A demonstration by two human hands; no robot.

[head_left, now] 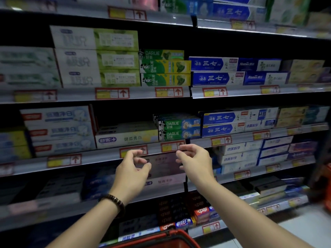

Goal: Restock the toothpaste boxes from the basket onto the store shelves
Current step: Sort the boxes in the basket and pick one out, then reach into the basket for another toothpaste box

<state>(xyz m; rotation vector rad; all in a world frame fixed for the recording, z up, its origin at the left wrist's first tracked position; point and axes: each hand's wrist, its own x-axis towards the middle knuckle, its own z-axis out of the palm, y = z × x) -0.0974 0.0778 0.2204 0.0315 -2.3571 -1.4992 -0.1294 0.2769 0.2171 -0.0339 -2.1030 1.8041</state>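
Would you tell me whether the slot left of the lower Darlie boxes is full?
Not full: one layer of white boxes lies there, dark space above; the Darlie boxes beside stack higher.

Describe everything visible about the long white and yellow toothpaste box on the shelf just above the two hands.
The white and yellow box is a long, cardboard-looking carton. Its front shows a purple logo at left, grey characters in the middle and a pale yellow right part. It lies on its long side at the front of the shelf, with nothing stacked on it. Its right end is next to the green Darlie boxes, seemingly touching them.
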